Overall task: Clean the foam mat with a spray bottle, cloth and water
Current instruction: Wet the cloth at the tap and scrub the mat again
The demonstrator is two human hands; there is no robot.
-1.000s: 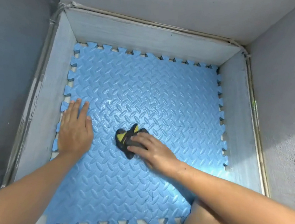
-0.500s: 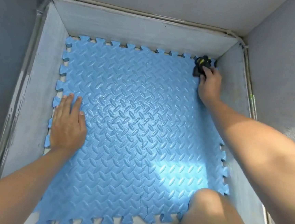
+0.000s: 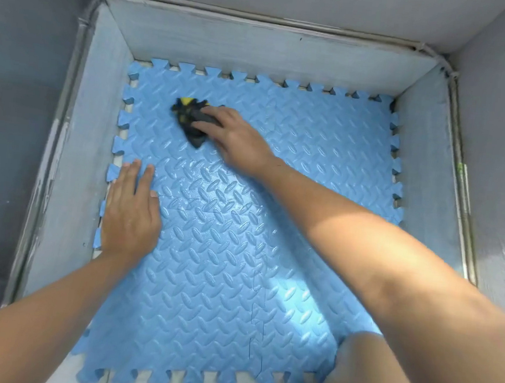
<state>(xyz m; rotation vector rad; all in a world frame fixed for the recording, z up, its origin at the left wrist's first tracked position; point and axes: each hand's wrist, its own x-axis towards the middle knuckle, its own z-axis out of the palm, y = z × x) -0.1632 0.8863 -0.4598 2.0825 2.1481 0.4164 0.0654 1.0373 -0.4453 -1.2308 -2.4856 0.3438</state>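
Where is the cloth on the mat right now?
Head view: the dark cloth lies on the far-left part of the foam mat, pressed under the right hand, beyond the left hand resting flat at the mat's left edge.

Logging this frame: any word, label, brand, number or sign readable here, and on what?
None readable. The blue foam mat carries only an embossed pattern; the dark cloth under the right hand shows yellow patches but no legible print; the grey walls show no writing.
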